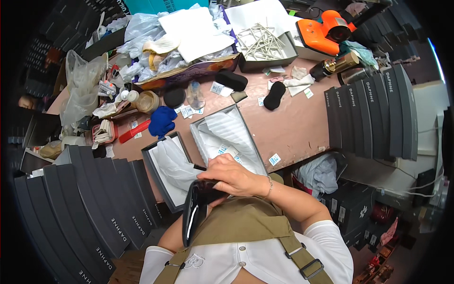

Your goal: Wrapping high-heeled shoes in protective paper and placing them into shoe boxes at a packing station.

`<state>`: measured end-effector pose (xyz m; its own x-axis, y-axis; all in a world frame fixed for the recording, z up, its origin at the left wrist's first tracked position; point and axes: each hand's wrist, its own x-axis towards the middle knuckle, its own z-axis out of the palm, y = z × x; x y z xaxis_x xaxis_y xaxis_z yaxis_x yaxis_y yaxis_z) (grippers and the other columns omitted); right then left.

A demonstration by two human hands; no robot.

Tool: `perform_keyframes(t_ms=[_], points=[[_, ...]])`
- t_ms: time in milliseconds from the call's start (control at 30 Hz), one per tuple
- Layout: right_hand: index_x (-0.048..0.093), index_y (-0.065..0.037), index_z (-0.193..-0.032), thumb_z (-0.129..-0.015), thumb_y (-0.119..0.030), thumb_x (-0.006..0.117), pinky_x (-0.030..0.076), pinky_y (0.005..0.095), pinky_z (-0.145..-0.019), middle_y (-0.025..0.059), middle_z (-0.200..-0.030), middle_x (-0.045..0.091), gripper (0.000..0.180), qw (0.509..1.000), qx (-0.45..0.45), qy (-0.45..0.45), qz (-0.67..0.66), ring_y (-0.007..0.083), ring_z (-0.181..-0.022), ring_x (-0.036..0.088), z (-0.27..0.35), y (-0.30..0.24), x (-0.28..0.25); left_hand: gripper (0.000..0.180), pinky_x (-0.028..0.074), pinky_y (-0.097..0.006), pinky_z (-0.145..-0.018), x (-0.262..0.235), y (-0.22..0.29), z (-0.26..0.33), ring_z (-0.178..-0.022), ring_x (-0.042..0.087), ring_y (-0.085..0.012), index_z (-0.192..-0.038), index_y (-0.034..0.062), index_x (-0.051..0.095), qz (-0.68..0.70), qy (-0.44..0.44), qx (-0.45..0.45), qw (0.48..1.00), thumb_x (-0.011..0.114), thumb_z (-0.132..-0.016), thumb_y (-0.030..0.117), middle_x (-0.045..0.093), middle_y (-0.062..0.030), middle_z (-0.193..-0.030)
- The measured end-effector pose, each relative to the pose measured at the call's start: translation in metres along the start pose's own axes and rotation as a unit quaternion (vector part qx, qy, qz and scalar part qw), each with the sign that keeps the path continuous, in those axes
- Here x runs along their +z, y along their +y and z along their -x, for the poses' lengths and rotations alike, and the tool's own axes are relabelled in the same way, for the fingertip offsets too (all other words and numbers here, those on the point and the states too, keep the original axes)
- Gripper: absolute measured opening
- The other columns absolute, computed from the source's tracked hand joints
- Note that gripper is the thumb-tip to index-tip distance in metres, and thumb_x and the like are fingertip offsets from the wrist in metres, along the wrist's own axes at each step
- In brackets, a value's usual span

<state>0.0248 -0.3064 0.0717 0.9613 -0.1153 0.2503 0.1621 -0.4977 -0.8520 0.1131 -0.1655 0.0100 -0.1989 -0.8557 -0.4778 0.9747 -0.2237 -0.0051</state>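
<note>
Grey boxes (380,118) flank the right hand (231,176) grasping a black shoe (191,215) that hides whether the left hand (216,202) grips it.

Head view, left unit of a head-worn fisheye pair. The camera is looking steeply down and slightly forward from above the wearer's chest. The white shirt (222,260) and olive apron (236,220) are filling the near, lower part, while the right hand (229,175) is occupying the ground just beyond, close to the centre. The pinkish tabletop (293,123) is stretching away toward the upper edge, with the orange device (318,36) standing farther off. The lens is bowing the left row of grey boxes (101,203) and darkening both side margins.
</note>
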Motion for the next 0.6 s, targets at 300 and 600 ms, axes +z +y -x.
perform_keyframes(t_ms=[300,600], points=[[0.035,-0.002,-0.136,-0.085,-0.045,0.063,0.04,0.045,-0.098,0.0301,-0.13,0.039,0.072,0.825,0.441,0.244,0.258,0.0444,-0.117,0.045,0.06,0.212,-0.128,0.062,0.044,-0.056,-0.097,0.009,0.029,-0.059,-0.102,0.06,-0.0421,-0.104,0.0016,0.061,0.028,0.132,0.107,0.985,0.038,-0.094,0.059,0.064,-0.0251,-0.102],[0.049,-0.002,-0.122,-0.083,-0.005,0.046,0.044,0.0314,-0.084,0.0134,-0.109,0.054,0.04,0.86,0.329,0.389,0.031,0.0215,-0.095,0.053,0.085,0.221,-0.102,0.047,0.05,-0.056,-0.089,-0.003,0.026,-0.039,-0.099,0.06,-0.0434,-0.113,0.0005,0.056,0.013,0.293,0.18,0.939,0.042,-0.096,0.042,0.059,-0.0232,-0.109]])
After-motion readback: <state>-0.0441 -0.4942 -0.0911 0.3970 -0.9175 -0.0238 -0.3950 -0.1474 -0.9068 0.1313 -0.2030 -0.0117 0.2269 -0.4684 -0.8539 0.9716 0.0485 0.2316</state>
